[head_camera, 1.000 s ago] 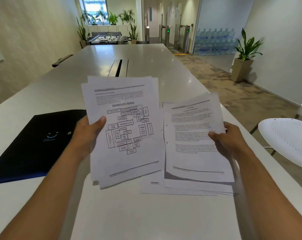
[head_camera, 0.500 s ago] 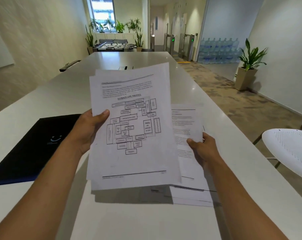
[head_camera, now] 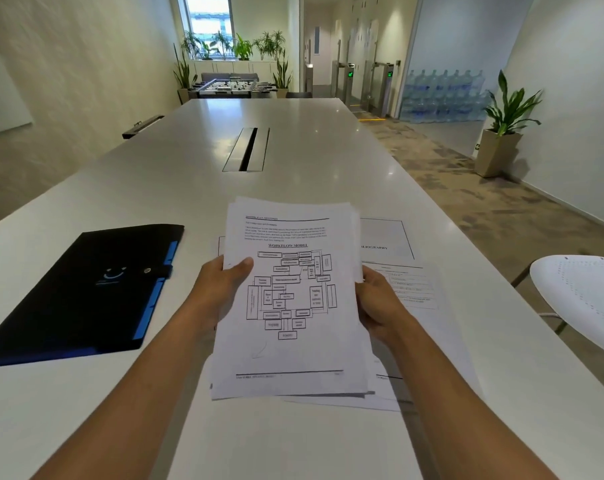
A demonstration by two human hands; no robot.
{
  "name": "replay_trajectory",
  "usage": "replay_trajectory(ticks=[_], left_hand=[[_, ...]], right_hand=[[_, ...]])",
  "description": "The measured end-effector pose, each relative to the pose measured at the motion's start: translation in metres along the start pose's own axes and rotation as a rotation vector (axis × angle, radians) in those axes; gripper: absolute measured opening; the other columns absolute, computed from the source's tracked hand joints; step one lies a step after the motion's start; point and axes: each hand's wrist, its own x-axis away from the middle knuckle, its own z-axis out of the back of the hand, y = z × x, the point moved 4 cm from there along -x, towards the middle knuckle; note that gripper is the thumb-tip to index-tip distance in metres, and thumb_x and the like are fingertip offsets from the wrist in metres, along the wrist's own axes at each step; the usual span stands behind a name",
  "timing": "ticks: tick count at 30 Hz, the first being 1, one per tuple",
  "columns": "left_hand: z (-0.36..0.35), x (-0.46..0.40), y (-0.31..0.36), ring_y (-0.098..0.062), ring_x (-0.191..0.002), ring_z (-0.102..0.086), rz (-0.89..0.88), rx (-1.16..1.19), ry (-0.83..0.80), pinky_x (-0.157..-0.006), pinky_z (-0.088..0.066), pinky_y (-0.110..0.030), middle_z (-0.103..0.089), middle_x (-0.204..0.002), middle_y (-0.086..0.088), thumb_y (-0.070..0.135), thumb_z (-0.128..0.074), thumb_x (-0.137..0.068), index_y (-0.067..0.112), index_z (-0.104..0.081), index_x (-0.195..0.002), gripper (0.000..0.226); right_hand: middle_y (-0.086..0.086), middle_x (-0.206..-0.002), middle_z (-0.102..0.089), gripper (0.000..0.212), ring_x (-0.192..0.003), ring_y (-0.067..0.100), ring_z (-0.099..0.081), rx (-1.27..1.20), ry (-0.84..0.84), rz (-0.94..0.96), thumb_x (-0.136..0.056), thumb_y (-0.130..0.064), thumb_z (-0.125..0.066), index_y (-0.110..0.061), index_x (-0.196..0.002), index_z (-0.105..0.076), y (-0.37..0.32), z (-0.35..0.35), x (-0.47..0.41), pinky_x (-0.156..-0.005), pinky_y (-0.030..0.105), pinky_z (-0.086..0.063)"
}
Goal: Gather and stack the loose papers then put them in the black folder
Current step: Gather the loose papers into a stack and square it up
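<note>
Fingers of both hands clamp the paper stack [head_camera: 290, 299], top sheet headed "WORKFLOW MODEL".

top sheet [head_camera: 290, 296]: "WORKFLOW MODEL" | sheet on table [head_camera: 385, 240]: "…ALIOGRAPHY"

There is one view only, from a wide-angle camera worn on the head. It looks forward and down along a long white table [head_camera: 328, 161], whose near end fills the bottom of the frame. Both forearms enter from the lower corners, close to the lens, and the hands meet near the centre. The far end of the room sits small at upper centre. Straight lines bow toward the frame edges.
</note>
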Motion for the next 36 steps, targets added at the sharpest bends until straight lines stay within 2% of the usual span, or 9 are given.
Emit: replay_trajectory(ticks=[4,6,8,11,14,18,28,33,36], left_hand=[[-0.005,0.007,0.003,-0.024,-0.104,-0.069,-0.043,-0.002,-0.006,-0.092,-0.053,-0.044,-0.073,-0.110,-0.003,0.012,-0.062,-0.093,0.010,-0.063,-0.119,0.026],[-0.010,0.010,0.011,-0.024,-0.107,-0.067,-0.111,0.015,-0.004,-0.094,-0.051,-0.046,-0.071,-0.115,-0.006,0.009,-0.063,-0.092,0.011,-0.062,-0.121,0.028],[-0.013,0.013,0.026,-0.017,-0.105,-0.067,-0.240,-0.054,0.049,-0.091,-0.055,-0.039,-0.071,-0.112,0.000,0.010,-0.065,-0.091,0.017,-0.061,-0.115,0.026],[-0.014,0.017,0.056,-0.010,-0.114,-0.061,-0.492,-0.260,0.139,-0.089,-0.054,-0.026,-0.060,-0.126,0.014,0.016,-0.070,-0.088,0.033,-0.044,-0.129,0.051],[-0.018,0.023,0.082,-0.005,-0.122,-0.054,-0.676,-0.210,0.131,-0.086,-0.052,-0.019,-0.039,-0.142,0.031,0.018,-0.070,-0.088,0.041,-0.020,-0.147,0.082],[-0.021,0.027,0.095,-0.004,-0.127,-0.049,-0.800,-0.161,0.153,-0.081,-0.053,-0.017,-0.028,-0.154,0.010,0.018,-0.068,-0.089,0.037,-0.011,-0.151,0.086],[-0.029,0.017,0.041,0.014,-0.100,-0.057,-0.556,-0.185,0.193,-0.071,-0.047,-0.004,-0.056,-0.118,0.013,0.014,-0.065,-0.091,0.014,-0.039,-0.136,0.052],[-0.027,0.009,0.048,-0.002,-0.087,-0.069,-0.510,-0.153,0.214,-0.062,-0.052,-0.012,-0.067,-0.102,0.008,0.021,-0.060,-0.094,0.023,-0.047,-0.123,0.032],[-0.012,-0.001,0.037,-0.014,-0.088,-0.066,-0.385,-0.277,0.355,-0.064,-0.051,-0.017,-0.065,-0.091,0.008,0.031,-0.059,-0.094,0.022,-0.056,-0.115,0.023]], right_hand=[[0.006,-0.094,-0.076,0.062,-0.086,0.025,-0.073,0.131,0.096,-0.057,-0.093,-0.065,-0.034,-0.017,-0.103,-0.072,-0.006,-0.002,-0.001,-0.074,0.038,-0.060],[-0.001,-0.066,-0.071,0.070,-0.060,0.018,-0.069,0.125,0.141,-0.051,-0.084,-0.076,-0.028,-0.020,-0.087,-0.071,-0.015,-0.006,-0.002,-0.056,0.029,-0.057],[-0.014,-0.059,-0.064,0.051,-0.052,0.011,-0.058,0.213,0.119,0.140,-0.090,-0.068,-0.034,-0.027,-0.087,-0.065,-0.032,-0.012,-0.002,-0.050,0.023,-0.050],[-0.011,-0.110,-0.071,0.029,-0.097,0.009,-0.068,0.316,0.054,0.450,-0.096,-0.040,-0.053,-0.023,-0.120,-0.058,-0.064,-0.020,0.000,-0.082,0.025,-0.055],[-0.007,-0.113,-0.069,0.018,-0.102,0.010,-0.067,0.303,0.081,0.618,-0.096,-0.029,-0.056,-0.025,-0.114,-0.056,-0.095,-0.025,0.004,-0.086,0.030,-0.057],[-0.012,-0.109,-0.066,0.021,-0.100,0.010,-0.067,0.280,0.120,0.701,-0.095,-0.028,-0.059,-0.028,-0.114,-0.050,-0.108,-0.029,0.009,-0.078,0.027,-0.058],[-0.006,-0.118,-0.063,0.036,-0.107,0.011,-0.063,0.357,0.239,0.578,-0.093,-0.020,-0.061,-0.023,-0.127,-0.048,-0.049,-0.031,0.004,-0.084,0.029,-0.058],[-0.026,-0.100,-0.067,0.028,-0.095,0.002,-0.065,0.369,0.313,0.598,-0.090,-0.018,-0.065,-0.041,-0.103,-0.056,-0.066,-0.021,0.003,-0.073,0.018,-0.056],[-0.018,-0.101,-0.067,0.027,-0.091,0.009,-0.066,0.305,0.364,0.489,-0.087,-0.015,-0.068,-0.031,-0.106,-0.059,-0.061,0.001,-0.006,-0.068,0.020,-0.057]])
